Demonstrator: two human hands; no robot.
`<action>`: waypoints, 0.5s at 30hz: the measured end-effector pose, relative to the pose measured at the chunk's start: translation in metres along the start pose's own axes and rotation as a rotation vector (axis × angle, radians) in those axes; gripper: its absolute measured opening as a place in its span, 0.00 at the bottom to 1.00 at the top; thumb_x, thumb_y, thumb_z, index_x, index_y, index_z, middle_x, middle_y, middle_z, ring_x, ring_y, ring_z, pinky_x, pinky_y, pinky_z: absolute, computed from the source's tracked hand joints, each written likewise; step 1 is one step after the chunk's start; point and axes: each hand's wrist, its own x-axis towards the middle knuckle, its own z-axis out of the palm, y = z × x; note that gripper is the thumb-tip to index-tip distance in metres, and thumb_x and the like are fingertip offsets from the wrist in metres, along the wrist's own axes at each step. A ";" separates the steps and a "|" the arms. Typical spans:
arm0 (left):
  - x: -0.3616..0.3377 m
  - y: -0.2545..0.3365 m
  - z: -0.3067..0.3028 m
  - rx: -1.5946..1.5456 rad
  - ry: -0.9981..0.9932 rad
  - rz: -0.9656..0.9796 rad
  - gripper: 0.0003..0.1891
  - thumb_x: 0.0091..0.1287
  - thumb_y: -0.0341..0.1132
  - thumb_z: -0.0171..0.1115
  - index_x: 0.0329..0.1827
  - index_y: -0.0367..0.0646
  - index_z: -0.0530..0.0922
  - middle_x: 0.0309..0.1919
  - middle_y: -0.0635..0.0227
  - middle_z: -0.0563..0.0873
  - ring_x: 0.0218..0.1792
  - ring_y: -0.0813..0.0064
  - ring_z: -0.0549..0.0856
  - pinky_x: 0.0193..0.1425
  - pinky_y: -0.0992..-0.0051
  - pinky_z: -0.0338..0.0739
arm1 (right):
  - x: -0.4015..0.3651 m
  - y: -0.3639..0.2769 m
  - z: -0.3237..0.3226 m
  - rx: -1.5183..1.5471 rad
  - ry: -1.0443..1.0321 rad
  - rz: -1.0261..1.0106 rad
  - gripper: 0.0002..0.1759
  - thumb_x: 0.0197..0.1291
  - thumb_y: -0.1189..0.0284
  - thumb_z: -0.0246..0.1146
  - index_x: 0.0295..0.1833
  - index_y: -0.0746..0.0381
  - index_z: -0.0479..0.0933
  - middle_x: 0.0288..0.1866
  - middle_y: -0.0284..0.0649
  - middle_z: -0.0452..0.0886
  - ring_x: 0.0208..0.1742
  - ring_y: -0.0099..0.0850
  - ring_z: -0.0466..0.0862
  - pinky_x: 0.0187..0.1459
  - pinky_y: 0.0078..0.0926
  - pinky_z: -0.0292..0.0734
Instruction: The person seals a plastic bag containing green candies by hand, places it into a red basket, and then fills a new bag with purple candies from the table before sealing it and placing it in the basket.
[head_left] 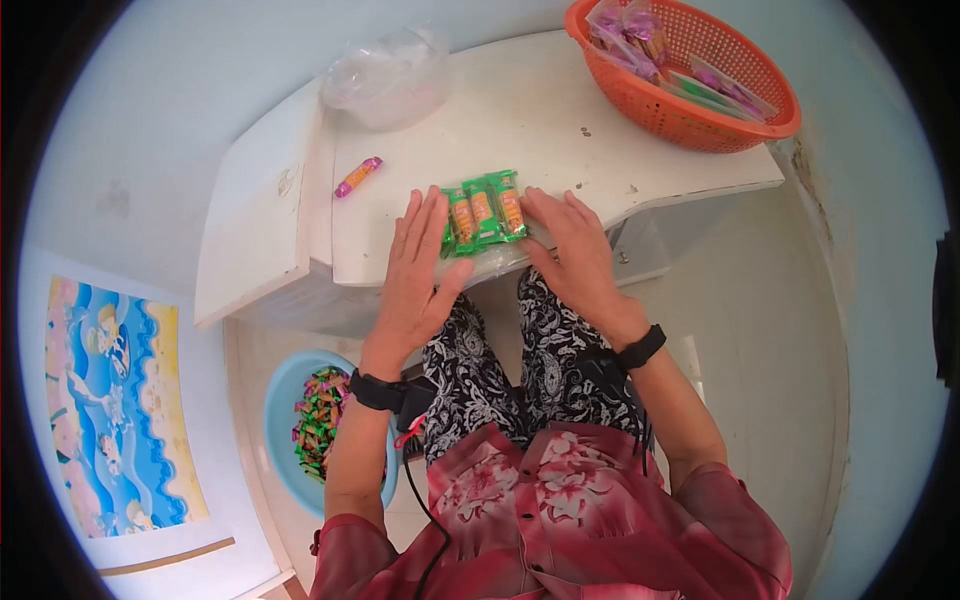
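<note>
A row of several green snack packets [482, 212] lies side by side on the white table, close to its front edge. My left hand [420, 262] rests at the left side of the row, its fingers stretched out and the thumb apart. At the opposite side, my right hand [572, 245] has its fingertips by the rightmost packet, also with fingers extended. Clear plastic [490, 262] shows beneath the packets at the table edge. A single purple-and-orange snack packet [358, 177] lies apart, to the left of my left hand.
An orange perforated basket [690, 118] with bagged packets stands at the table's back right. Clear plastic bags [390, 80] sit at the back left. A light blue basin [283, 455] of small wrapped snacks is on the floor. The white table [500, 100] has a raised left section.
</note>
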 end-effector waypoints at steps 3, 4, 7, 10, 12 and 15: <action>0.001 0.002 0.003 0.147 -0.061 0.030 0.35 0.85 0.49 0.58 0.92 0.48 0.65 0.92 0.58 0.62 0.93 0.51 0.55 0.95 0.46 0.46 | 0.001 -0.001 0.001 -0.002 0.017 -0.009 0.36 0.71 0.73 0.72 0.81 0.66 0.69 0.72 0.44 0.88 0.77 0.45 0.81 0.86 0.52 0.62; 0.004 0.001 0.007 0.167 -0.074 0.035 0.35 0.85 0.48 0.57 0.92 0.48 0.66 0.92 0.59 0.63 0.93 0.51 0.55 0.94 0.46 0.47 | 0.004 0.001 0.000 -0.012 0.017 -0.017 0.36 0.71 0.73 0.72 0.81 0.67 0.69 0.72 0.44 0.88 0.77 0.45 0.81 0.86 0.52 0.62; 0.002 0.004 0.006 0.179 -0.101 0.021 0.33 0.85 0.47 0.58 0.90 0.48 0.68 0.91 0.61 0.65 0.93 0.52 0.56 0.94 0.46 0.48 | 0.001 -0.003 0.000 -0.017 0.004 -0.006 0.35 0.71 0.73 0.72 0.80 0.66 0.70 0.71 0.44 0.88 0.77 0.45 0.81 0.86 0.53 0.63; 0.001 0.006 0.005 0.208 -0.094 0.034 0.31 0.85 0.46 0.58 0.89 0.48 0.70 0.90 0.61 0.67 0.92 0.52 0.58 0.94 0.45 0.49 | 0.002 -0.003 -0.001 -0.014 0.000 -0.006 0.35 0.71 0.73 0.72 0.80 0.66 0.70 0.71 0.45 0.88 0.77 0.45 0.81 0.86 0.53 0.63; 0.003 0.005 0.003 0.217 -0.091 0.048 0.30 0.85 0.45 0.58 0.88 0.48 0.71 0.90 0.61 0.68 0.92 0.53 0.60 0.94 0.45 0.49 | 0.003 -0.004 -0.001 0.003 0.008 -0.008 0.35 0.71 0.73 0.72 0.80 0.66 0.70 0.71 0.46 0.88 0.77 0.46 0.81 0.86 0.53 0.63; 0.007 -0.002 0.004 0.170 -0.087 0.055 0.30 0.85 0.44 0.59 0.88 0.47 0.71 0.89 0.61 0.69 0.91 0.52 0.61 0.94 0.45 0.51 | 0.003 -0.002 -0.004 0.013 0.010 -0.012 0.35 0.71 0.73 0.72 0.80 0.66 0.71 0.71 0.47 0.88 0.77 0.46 0.81 0.86 0.53 0.63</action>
